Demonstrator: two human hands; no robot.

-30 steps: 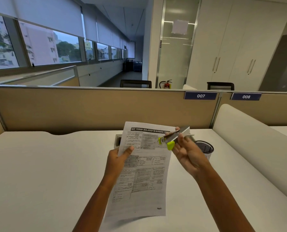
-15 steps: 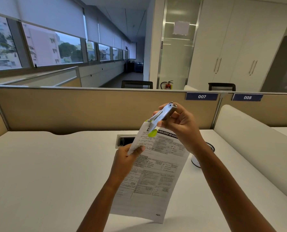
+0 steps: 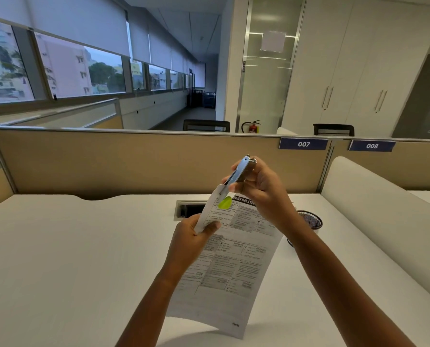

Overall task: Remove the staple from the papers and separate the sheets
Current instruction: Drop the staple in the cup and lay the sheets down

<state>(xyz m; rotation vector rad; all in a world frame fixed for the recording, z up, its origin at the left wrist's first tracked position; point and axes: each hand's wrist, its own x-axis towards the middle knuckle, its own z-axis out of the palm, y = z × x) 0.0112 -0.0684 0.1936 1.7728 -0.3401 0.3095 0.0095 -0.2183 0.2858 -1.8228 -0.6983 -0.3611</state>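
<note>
The stapled papers (image 3: 234,266), printed with tables and a bold heading, hang tilted above the white desk (image 3: 71,259). My left hand (image 3: 193,236) pinches their left edge near the top. My right hand (image 3: 261,194) grips a silver stapler (image 3: 241,171) with a lime-green tip (image 3: 225,203), held upright. Its green end presses on the papers' top left corner. The staple itself is too small to make out.
A black mesh pen cup (image 3: 309,221) stands on the desk just right of my right forearm. A cable slot (image 3: 188,209) is sunk in the desk behind the papers. A beige partition (image 3: 133,161) closes the desk's far side; a white curved divider (image 3: 384,209) runs along the right.
My right hand turned the stapler from lying across the sheet's top right to upright at the top left corner. The papers tilted and rose a little.
</note>
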